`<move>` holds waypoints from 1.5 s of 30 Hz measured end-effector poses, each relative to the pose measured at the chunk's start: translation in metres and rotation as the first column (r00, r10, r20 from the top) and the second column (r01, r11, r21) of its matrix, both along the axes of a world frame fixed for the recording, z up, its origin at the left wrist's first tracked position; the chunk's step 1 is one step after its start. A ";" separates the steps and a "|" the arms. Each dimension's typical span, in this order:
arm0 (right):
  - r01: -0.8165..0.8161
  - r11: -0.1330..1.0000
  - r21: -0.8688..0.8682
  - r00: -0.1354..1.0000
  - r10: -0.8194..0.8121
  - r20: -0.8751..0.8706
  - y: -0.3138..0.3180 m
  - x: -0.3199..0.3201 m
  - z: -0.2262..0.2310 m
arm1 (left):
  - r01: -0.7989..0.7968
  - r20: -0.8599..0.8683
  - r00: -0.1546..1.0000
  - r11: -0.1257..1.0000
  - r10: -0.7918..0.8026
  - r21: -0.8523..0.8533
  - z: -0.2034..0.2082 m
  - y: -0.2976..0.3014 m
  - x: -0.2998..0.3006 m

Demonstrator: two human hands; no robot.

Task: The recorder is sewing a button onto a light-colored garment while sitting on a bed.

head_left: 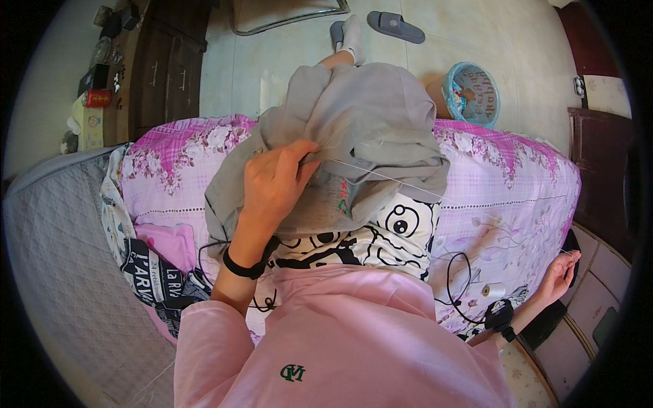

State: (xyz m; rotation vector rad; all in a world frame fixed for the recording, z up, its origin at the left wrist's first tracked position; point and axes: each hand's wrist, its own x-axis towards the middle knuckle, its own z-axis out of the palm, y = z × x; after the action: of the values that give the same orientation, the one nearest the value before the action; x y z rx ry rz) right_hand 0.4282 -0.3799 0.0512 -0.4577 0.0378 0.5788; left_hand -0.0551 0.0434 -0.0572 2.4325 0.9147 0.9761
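Note:
A grey garment (381,102) with a small red and green embroidered mark lies bunched over my lap. My left hand (275,180) is closed, thumb and forefinger pinching a fold of it. From beside those fingers a white thread (388,177) stretches taut to the right and fades over the bed. Far out to the right, my right hand (559,275) is raised, its fingertips pinched on the thread's far end. Whether a needle is there is too small to tell. A spool of white thread (494,290) lies on the bed nearer than the right hand.
A flowered pink bedspread (503,183) spreads under me, with a black-and-white cartoon cloth (401,234) below the garment. Black cables (457,299) loop at both sides. Beyond the bed stand a lined waste bin (473,95), a grey slipper (396,27) and a dark wooden cabinet (166,75).

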 end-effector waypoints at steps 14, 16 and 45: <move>0.167 0.964 -0.206 0.956 -0.209 -0.204 -0.167 0.090 0.009 | 0.113 -0.019 0.994 0.967 -0.112 0.229 0.003 0.007 -0.006; -0.045 0.988 -0.145 0.982 0.017 -0.188 -0.165 0.087 0.011 | 0.116 -0.038 0.993 0.958 -0.110 0.261 0.004 0.008 -0.006; 0.579 -0.298 -0.759 0.788 0.441 0.429 -0.254 0.074 0.007 | 0.159 0.018 0.986 0.958 -0.168 0.238 0.013 0.016 -0.007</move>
State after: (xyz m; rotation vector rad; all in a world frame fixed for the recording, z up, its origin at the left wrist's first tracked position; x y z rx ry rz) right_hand 0.5023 -0.6336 0.0583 -2.5039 -0.1182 -0.0231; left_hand -0.0624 0.0597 -0.0439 2.6246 0.6014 1.1210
